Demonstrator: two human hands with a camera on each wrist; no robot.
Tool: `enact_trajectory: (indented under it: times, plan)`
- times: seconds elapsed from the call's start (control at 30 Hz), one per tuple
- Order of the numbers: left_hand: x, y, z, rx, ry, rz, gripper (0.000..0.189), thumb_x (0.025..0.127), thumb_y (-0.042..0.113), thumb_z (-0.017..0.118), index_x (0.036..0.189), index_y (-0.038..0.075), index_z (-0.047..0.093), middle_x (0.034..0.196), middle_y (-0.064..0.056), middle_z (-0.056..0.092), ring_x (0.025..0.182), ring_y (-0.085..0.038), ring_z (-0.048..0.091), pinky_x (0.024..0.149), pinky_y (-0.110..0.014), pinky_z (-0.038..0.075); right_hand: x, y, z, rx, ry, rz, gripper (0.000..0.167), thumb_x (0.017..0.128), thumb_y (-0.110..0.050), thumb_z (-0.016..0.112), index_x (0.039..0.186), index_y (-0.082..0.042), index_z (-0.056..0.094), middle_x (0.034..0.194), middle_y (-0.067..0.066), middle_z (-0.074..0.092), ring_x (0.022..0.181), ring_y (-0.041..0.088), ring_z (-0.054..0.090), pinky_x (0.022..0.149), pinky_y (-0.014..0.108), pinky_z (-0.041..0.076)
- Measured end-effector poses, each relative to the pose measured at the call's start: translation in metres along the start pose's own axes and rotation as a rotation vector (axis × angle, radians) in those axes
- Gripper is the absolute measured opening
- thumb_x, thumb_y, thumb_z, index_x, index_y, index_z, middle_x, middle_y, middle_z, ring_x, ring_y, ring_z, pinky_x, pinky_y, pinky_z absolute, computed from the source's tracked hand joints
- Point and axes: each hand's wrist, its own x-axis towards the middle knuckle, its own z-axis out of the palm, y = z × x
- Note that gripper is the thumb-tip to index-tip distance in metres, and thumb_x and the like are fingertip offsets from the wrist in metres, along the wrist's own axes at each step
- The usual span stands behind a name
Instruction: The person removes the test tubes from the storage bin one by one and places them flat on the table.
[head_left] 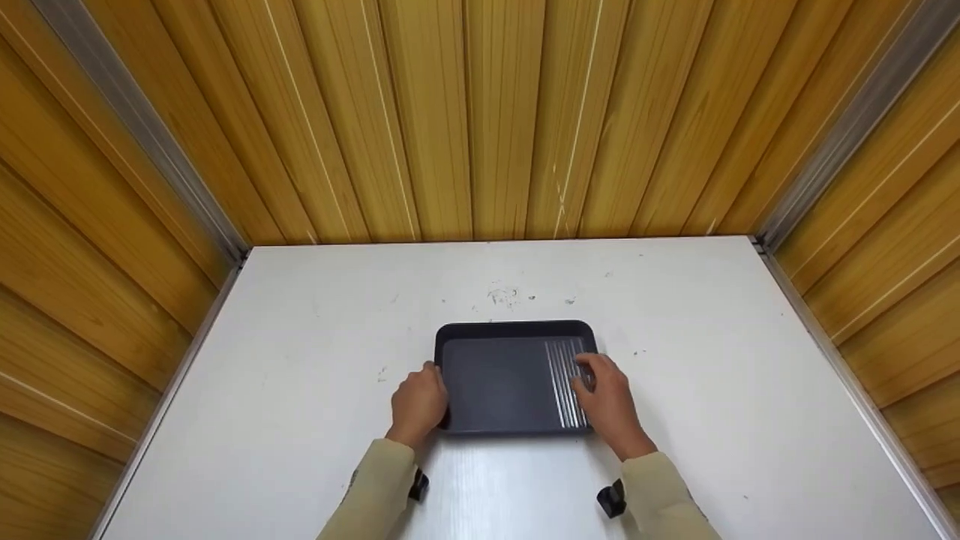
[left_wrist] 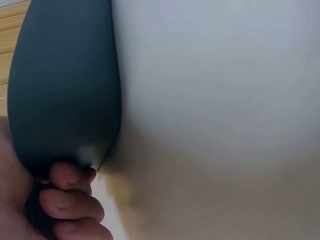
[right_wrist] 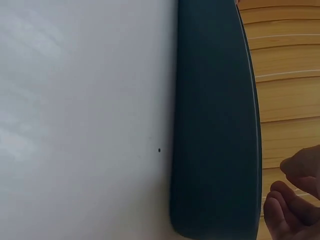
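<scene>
A dark grey paint tray (head_left: 495, 386) with a rounded rim lies over the white table, and a ridged strip (head_left: 564, 382) runs down its right side. My left hand (head_left: 418, 401) grips the tray's left edge. In the left wrist view, the fingers (left_wrist: 72, 204) curl round a dark part at the corner of the tray's outer wall (left_wrist: 65, 75). My right hand (head_left: 611, 401) is at the right rim, thumb and forefinger bent and apart over the ridges. Nothing shows between those fingers in the right wrist view, where the hand (right_wrist: 297, 195) is beside the outer wall (right_wrist: 215, 120).
The white table (head_left: 300, 360) has dark scuff marks (head_left: 502, 294) behind the tray. Wood-patterned panels (head_left: 495, 120) stand at the back and both sides, with metal posts in the corners. A small black device (head_left: 611, 499) sits at the right cuff.
</scene>
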Motion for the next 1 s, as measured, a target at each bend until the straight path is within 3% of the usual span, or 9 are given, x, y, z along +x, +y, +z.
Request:
enact_trajectory:
  times: [0.2,0.5,0.73,0.87,1.0]
  plan:
    - [0.002,-0.004,-0.002,-0.005,-0.021,-0.024,0.031,0.103,0.021,0.041,0.104,-0.001,0.064,0.081,-0.02,0.07,0.071,-0.035,0.07,0.056,-0.046,0.05,-0.002,-0.006,0.012,-0.013,-0.051,-0.017,0.033,0.085,-0.001,0.07,0.117,-0.004,0.063,0.109,0.008,0.064,0.095,0.019,0.061,0.079,0.035,0.051]
    - [0.001,-0.004,0.0,0.001,0.021,-0.011,0.029,0.102,0.02,0.041,0.1,0.001,0.063,0.078,-0.02,0.069,0.069,-0.036,0.069,0.054,-0.047,0.049,-0.005,-0.008,0.024,0.004,-0.086,-0.032,0.032,0.085,0.002,0.069,0.116,-0.003,0.063,0.105,0.009,0.065,0.088,0.016,0.061,0.073,0.032,0.051]
    - [-0.001,-0.001,0.003,-0.005,0.036,-0.004,0.027,0.102,0.02,0.042,0.097,0.002,0.062,0.076,-0.019,0.068,0.067,-0.036,0.068,0.053,-0.047,0.048,-0.007,-0.01,0.029,-0.036,-0.11,-0.034,0.031,0.084,0.005,0.068,0.114,0.0,0.064,0.103,0.012,0.066,0.09,0.021,0.063,0.074,0.036,0.052]
    - [-0.001,0.001,0.003,-0.001,0.015,-0.004,0.028,0.103,0.02,0.042,0.103,0.0,0.063,0.078,-0.02,0.069,0.067,-0.035,0.069,0.053,-0.045,0.05,-0.006,-0.014,0.032,-0.103,-0.116,-0.053,0.031,0.083,0.003,0.07,0.114,0.0,0.064,0.101,0.011,0.065,0.091,0.022,0.062,0.077,0.038,0.051]
    - [-0.002,0.002,0.003,0.008,-0.008,-0.021,0.029,0.103,0.02,0.042,0.108,0.0,0.062,0.081,-0.02,0.07,0.07,-0.034,0.069,0.056,-0.045,0.05,-0.006,-0.018,0.035,-0.14,-0.118,-0.073,0.031,0.083,0.002,0.071,0.113,0.001,0.064,0.108,0.015,0.065,0.101,0.029,0.063,0.083,0.042,0.051]
